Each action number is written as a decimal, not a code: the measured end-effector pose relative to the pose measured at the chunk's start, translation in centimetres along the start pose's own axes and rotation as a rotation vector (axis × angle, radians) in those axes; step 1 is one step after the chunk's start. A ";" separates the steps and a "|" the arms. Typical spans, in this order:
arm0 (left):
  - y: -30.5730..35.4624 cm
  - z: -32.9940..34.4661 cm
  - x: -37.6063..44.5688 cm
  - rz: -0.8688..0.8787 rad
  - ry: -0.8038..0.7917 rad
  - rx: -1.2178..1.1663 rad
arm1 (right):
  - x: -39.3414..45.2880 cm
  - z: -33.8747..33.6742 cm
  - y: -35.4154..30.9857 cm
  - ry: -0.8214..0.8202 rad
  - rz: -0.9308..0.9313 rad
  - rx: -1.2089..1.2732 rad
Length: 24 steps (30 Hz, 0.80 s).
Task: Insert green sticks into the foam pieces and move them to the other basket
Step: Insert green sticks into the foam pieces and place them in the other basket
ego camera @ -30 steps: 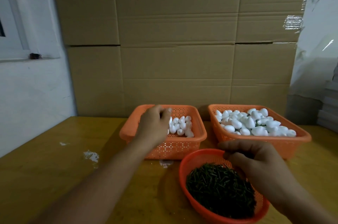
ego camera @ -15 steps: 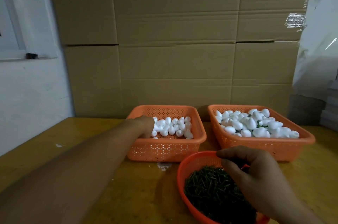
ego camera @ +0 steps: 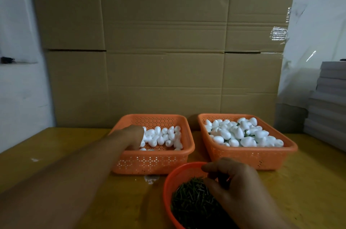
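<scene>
Left arm stretched far, left hand (ego camera: 131,138) knuckles-up w/ fingers dipped down, tips hidden. Right hand (ego camera: 237,185) near, at right, fingers curled, thumb & forefinger pinched together; what it holds can't be told.

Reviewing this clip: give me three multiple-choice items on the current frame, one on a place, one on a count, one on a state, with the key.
1. Where is the left hand?
A. in the left basket among the foam pieces
B. in the right basket
C. flat on the table

2. How many orange containers are on the table?
A. two
B. three
C. four

3. How full is the right basket compared with the left?
A. empty
B. fuller
C. equally full

Key: 1 A, its fingers are down among the foam; 2 B, two rectangular baskets plus the round basket of green sticks; 3 B, its pile is higher.
</scene>
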State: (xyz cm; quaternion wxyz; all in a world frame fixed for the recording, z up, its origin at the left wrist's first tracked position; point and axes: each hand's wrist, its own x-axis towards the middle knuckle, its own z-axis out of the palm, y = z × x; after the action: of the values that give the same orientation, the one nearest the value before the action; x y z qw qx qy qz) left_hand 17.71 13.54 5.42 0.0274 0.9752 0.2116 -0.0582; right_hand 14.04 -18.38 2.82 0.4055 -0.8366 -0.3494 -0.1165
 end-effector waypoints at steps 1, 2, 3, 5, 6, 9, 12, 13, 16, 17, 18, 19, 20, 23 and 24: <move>-0.2 -0.1 0.1 0.026 0.024 0.013 | 0.0 -0.1 0.0 -0.004 -0.002 -0.012; -0.2 -0.2 0.1 0.034 0.072 -0.027 | 0.1 -0.1 0.0 -0.012 0.000 -0.019; -0.2 -0.3 0.0 0.014 0.089 -0.073 | 0.1 -0.1 -0.1 -0.022 0.003 -0.022; -0.1 -0.3 -0.1 0.038 0.196 -0.161 | 0.1 -0.1 -0.1 -0.048 0.009 -0.034; 0.1 -0.5 -0.5 0.053 0.273 -0.190 | 0.1 -0.1 -0.2 -0.055 0.010 -0.040; 0.9 -1.1 -1.4 0.117 0.459 -0.343 | 0.1 -0.2 -0.2 -0.066 0.010 -0.054; 2.0 -1.0 -3.6 0.195 0.549 -0.469 | 0.0 -0.2 -0.2 -0.049 0.003 -0.062; 2.3 -0.7 -4.4 0.231 0.568 -0.493 | 0.0 -0.2 -0.2 -0.030 -0.001 -0.053; 3.2 0.4 -7.2 0.352 0.588 -0.594 | -0.1 -0.2 -0.2 -0.007 -0.009 -0.049; 3.5 0.9 -8.0 0.383 0.595 -0.624 | -0.2 -0.2 -0.2 -0.011 -0.014 -0.060; 3.8 1.3 -8.8 0.399 0.598 -0.655 | -0.2 -0.3 -0.2 -0.016 -0.017 -0.073; 4.0 1.7 -9.6 0.424 0.603 -0.692 | -0.2 -0.3 -0.1 -0.022 -0.022 -0.090; 4.2 2.2 -10.5 0.452 0.596 -0.730 | -0.2 -0.3 -0.1 -0.028 -0.026 -0.114; 4.9 3.5 -13.0 0.580 0.496 -0.897 | -0.3 -0.4 -0.2 -0.084 -0.018 -0.231; 5.2 3.8 -13.6 0.612 0.468 -0.941 | -0.3 -0.4 -0.2 -0.117 -0.006 -0.284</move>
State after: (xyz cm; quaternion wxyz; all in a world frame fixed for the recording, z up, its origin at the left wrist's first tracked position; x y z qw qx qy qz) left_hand 7.15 2.94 3.49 0.4238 0.8619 -0.0747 0.2682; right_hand 13.71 -18.70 3.05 0.2615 -0.8900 -0.3548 -0.1169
